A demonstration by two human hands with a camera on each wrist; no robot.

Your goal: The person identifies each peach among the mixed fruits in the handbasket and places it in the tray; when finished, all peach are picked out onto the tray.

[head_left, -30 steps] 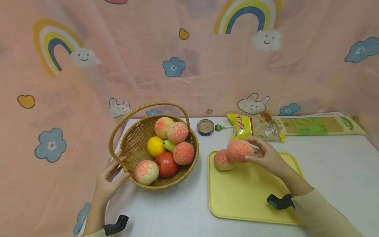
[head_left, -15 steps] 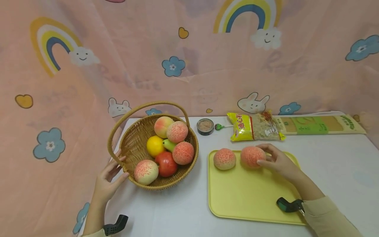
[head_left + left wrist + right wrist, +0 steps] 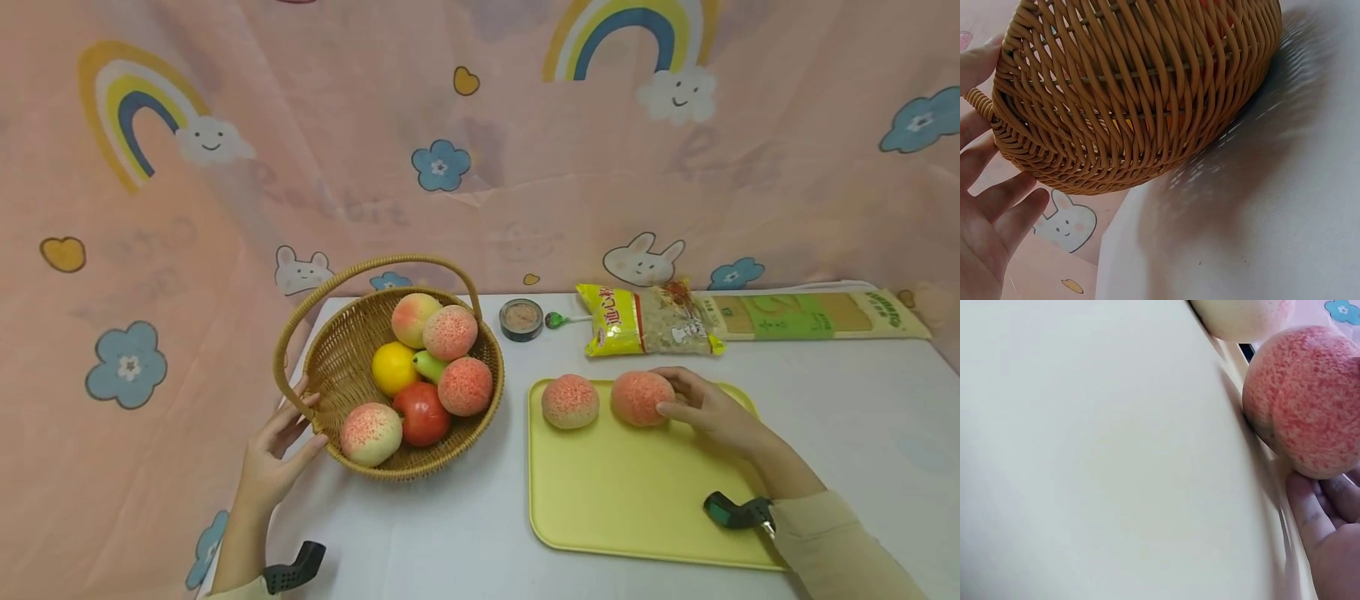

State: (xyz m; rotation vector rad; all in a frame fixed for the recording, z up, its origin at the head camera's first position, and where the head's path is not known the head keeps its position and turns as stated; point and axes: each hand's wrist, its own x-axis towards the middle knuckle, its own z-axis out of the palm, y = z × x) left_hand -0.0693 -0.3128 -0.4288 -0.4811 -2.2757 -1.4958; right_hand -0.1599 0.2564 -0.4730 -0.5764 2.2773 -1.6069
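Observation:
On the left of the head view, a wicker basket [image 3: 405,473] stands slightly tilted. My left hand [image 3: 273,467] holds its rim near the handle's base, thumb on one side and fingers on the other; the left wrist view has this hand [image 3: 985,225] at the woven wall. Inside are several peaches [image 3: 371,435], a red apple [image 3: 422,414], a yellow round fruit [image 3: 393,369] and a partly hidden green fruit [image 3: 429,367]. My right hand [image 3: 708,412] grips a pink peach [image 3: 641,398] on the yellow tray [image 3: 637,500]. Another peach [image 3: 570,402] sits left of it, apart.
Behind the tray lie a yellow pasta bag [image 3: 648,321], a long flat packet [image 3: 817,317], a green lollipop [image 3: 555,321] and a small round tin [image 3: 521,320]. A pink patterned cloth [image 3: 510,217] hangs at the back of the white table [image 3: 420,533].
My right hand has moved the pink peach rightward and down onto the tray, away from the other peach. The left hand and basket have stayed in place.

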